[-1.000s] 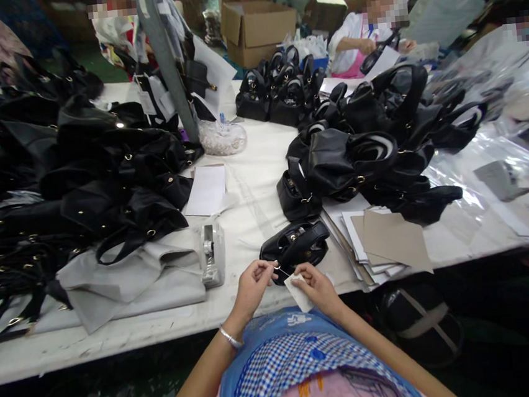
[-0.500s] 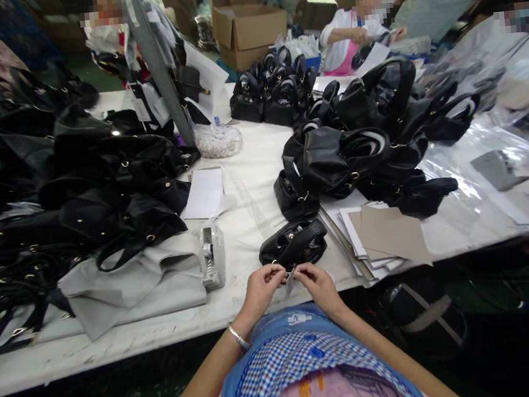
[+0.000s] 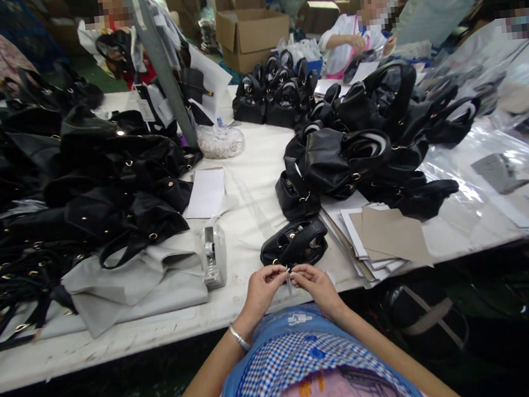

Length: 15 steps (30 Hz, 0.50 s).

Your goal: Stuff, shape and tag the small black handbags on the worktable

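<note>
My left hand (image 3: 262,289) and my right hand (image 3: 318,285) meet at the table's front edge, fingertips pinched together. Between them hangs a small thin pale strip (image 3: 289,285), gripped from both sides; its exact kind is too small to make out. Just beyond my fingertips a small black handbag (image 3: 292,243) with gold-coloured fittings lies on the white table (image 3: 248,219). My fingers are close against its near edge, and I cannot tell whether they touch it. A tape dispenser (image 3: 214,256) stands to the left of my left hand.
Black bags (image 3: 117,175) heap up on the left beside grey sheeting (image 3: 133,292). Finished-looking black handbags (image 3: 344,153) crowd the right, behind stacked cardboard sheets (image 3: 390,236). A metal post (image 3: 162,65) rises from the table. Across it, a person (image 3: 347,37) handles a bag.
My fingertips have drawn closer together, and the pale strip now hangs straighter down between them. The view has shifted slightly. The handbag before me stays in place.
</note>
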Available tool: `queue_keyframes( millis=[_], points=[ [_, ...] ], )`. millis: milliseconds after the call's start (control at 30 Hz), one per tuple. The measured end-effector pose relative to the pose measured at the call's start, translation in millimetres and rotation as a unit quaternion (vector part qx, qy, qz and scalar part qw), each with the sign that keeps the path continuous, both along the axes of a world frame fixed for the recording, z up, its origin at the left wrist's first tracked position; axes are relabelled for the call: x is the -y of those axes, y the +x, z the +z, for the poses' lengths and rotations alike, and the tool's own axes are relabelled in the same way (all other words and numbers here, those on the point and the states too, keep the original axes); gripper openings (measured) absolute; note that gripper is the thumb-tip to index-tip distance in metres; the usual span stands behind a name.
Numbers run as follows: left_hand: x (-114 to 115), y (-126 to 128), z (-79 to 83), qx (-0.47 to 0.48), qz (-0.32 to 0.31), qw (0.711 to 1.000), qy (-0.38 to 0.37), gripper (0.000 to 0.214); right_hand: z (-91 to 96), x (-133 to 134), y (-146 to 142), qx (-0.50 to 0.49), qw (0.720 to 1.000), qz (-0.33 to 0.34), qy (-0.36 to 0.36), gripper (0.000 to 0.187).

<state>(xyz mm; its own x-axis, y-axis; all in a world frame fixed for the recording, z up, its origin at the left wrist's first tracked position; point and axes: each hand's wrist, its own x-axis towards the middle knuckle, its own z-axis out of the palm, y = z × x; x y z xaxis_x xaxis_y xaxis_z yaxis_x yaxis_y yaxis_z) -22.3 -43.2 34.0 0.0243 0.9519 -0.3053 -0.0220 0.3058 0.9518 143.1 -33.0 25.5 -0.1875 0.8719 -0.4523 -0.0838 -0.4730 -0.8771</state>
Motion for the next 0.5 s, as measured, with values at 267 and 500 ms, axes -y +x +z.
queue_keyframes(
  millis=[267,500],
  points=[
    [2.0,-1.8,0.9,-0.057,-0.041,0.997,0.033,0.021,-3.2,-0.7,0.6,0.043,0.998,0.010,0.047,0.031],
    [3.4,-0.5,-1.1,-0.043,-0.037,0.998,0.032,0.020,-7.3,-0.8,1.0,0.069,0.995,0.020,0.071,0.035]
  ],
)
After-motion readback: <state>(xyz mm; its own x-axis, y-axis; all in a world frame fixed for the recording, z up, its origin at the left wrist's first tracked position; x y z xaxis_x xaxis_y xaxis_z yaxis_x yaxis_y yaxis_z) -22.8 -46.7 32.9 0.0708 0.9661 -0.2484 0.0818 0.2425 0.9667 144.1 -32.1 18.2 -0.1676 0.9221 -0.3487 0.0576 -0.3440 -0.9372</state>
